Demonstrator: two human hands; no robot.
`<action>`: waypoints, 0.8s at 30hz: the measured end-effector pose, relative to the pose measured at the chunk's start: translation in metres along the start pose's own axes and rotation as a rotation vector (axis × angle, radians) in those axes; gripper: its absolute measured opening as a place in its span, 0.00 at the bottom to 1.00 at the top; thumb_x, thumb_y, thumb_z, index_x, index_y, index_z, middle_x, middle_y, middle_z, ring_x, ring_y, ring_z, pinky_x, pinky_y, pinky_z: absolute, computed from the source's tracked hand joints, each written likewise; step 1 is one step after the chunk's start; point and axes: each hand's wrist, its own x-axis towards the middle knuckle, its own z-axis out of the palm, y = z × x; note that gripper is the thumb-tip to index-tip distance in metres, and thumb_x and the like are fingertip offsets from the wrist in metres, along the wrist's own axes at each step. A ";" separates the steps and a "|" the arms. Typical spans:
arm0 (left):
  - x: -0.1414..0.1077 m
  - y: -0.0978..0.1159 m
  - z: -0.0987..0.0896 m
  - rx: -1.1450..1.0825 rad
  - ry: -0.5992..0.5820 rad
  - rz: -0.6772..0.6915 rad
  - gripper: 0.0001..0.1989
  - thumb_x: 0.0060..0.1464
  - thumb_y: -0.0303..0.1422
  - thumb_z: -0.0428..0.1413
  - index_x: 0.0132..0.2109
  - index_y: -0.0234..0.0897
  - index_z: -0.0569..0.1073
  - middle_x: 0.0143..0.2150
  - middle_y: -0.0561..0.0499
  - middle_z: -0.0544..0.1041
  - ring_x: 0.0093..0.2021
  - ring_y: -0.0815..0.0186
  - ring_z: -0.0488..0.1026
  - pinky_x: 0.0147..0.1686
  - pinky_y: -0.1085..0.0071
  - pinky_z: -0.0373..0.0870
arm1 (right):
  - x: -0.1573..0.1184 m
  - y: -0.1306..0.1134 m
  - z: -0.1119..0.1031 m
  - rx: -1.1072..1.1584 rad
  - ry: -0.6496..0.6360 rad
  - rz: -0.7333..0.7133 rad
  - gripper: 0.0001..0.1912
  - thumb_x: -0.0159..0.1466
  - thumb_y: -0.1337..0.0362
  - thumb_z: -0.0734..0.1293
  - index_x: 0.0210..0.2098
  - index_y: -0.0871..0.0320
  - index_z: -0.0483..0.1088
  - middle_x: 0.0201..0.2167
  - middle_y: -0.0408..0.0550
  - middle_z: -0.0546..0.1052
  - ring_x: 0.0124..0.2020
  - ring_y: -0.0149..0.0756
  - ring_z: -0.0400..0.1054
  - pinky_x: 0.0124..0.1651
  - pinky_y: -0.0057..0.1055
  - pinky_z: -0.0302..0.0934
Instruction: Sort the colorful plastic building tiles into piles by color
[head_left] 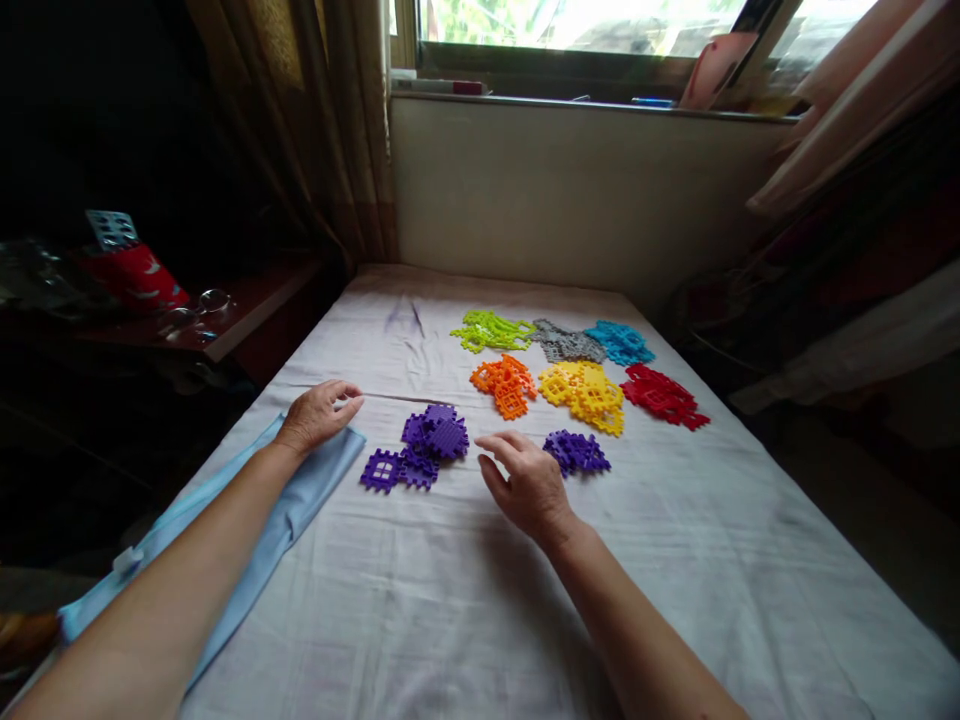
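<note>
My left hand (321,414) is over the edge of a light blue cloth (300,505), its fingers apart and nothing in them. Between my two hands lies a pile of purple toothed plastic pieces (448,438). My right hand (525,482) hovers just right of that pile, thumb and fingers spread, holding nothing. A second purple pile (577,453) sits right behind it. Farther back are orange pieces (510,385), yellow pieces (589,393), red pieces (664,396), lime green pieces (491,331), grey pieces (568,342) and blue pieces (621,343).
A pale sheet (420,600) covers the surface under the piles. At left, a dark side table (255,305) bears a red container (142,278) and glasses (214,301). A wall and window sill stand behind; clothes hang at right.
</note>
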 end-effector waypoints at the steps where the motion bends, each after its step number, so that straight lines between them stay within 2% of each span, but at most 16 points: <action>1: 0.001 -0.005 0.005 -0.001 0.041 0.017 0.21 0.52 0.46 0.47 0.42 0.39 0.77 0.45 0.45 0.80 0.47 0.58 0.76 0.50 0.64 0.70 | 0.007 -0.004 0.006 0.006 -0.025 0.019 0.11 0.65 0.65 0.65 0.45 0.53 0.75 0.39 0.49 0.79 0.39 0.37 0.74 0.42 0.30 0.68; 4: 0.003 -0.017 0.019 0.050 0.101 0.062 0.23 0.53 0.45 0.48 0.49 0.38 0.76 0.56 0.42 0.76 0.57 0.53 0.71 0.60 0.57 0.65 | 0.022 -0.007 0.024 0.010 -0.065 0.074 0.17 0.61 0.58 0.71 0.48 0.55 0.74 0.43 0.52 0.78 0.43 0.42 0.73 0.47 0.36 0.68; 7: 0.004 -0.026 0.028 0.108 0.071 0.064 0.24 0.54 0.45 0.48 0.52 0.38 0.76 0.60 0.41 0.73 0.61 0.51 0.68 0.62 0.54 0.63 | 0.023 -0.005 0.041 0.005 -0.078 0.071 0.24 0.56 0.56 0.74 0.50 0.56 0.73 0.48 0.55 0.77 0.48 0.47 0.71 0.52 0.42 0.67; 10: 0.004 -0.030 0.030 0.115 0.032 0.058 0.26 0.55 0.46 0.47 0.53 0.37 0.76 0.60 0.40 0.73 0.61 0.52 0.68 0.63 0.55 0.62 | 0.017 -0.004 0.053 0.017 -0.052 0.053 0.23 0.57 0.57 0.73 0.51 0.56 0.72 0.49 0.55 0.77 0.49 0.46 0.71 0.53 0.43 0.66; 13: 0.004 -0.031 0.030 0.103 0.033 0.051 0.25 0.55 0.47 0.47 0.53 0.39 0.76 0.60 0.42 0.74 0.60 0.52 0.69 0.63 0.56 0.62 | 0.013 -0.003 0.055 0.018 -0.006 0.043 0.21 0.60 0.57 0.71 0.51 0.55 0.72 0.49 0.54 0.77 0.50 0.45 0.71 0.53 0.42 0.65; 15: 0.004 -0.031 0.029 0.100 0.034 0.051 0.25 0.55 0.47 0.46 0.52 0.40 0.76 0.59 0.43 0.74 0.60 0.52 0.69 0.63 0.56 0.62 | 0.014 -0.002 0.050 0.012 0.032 0.028 0.20 0.61 0.55 0.70 0.52 0.54 0.72 0.49 0.54 0.77 0.49 0.44 0.71 0.53 0.41 0.65; 18: 0.004 -0.030 0.028 0.104 0.014 0.046 0.27 0.55 0.48 0.45 0.53 0.38 0.75 0.59 0.41 0.73 0.60 0.51 0.69 0.63 0.56 0.61 | 0.015 0.009 0.032 -0.024 0.108 0.026 0.19 0.63 0.55 0.68 0.52 0.55 0.72 0.49 0.53 0.78 0.49 0.43 0.72 0.53 0.40 0.64; 24: 0.006 -0.028 0.024 0.106 -0.024 0.035 0.26 0.56 0.48 0.44 0.52 0.38 0.74 0.59 0.41 0.73 0.60 0.50 0.68 0.63 0.53 0.61 | -0.010 0.065 -0.020 -0.301 0.221 0.205 0.18 0.65 0.52 0.67 0.48 0.56 0.74 0.46 0.54 0.80 0.47 0.44 0.72 0.51 0.40 0.63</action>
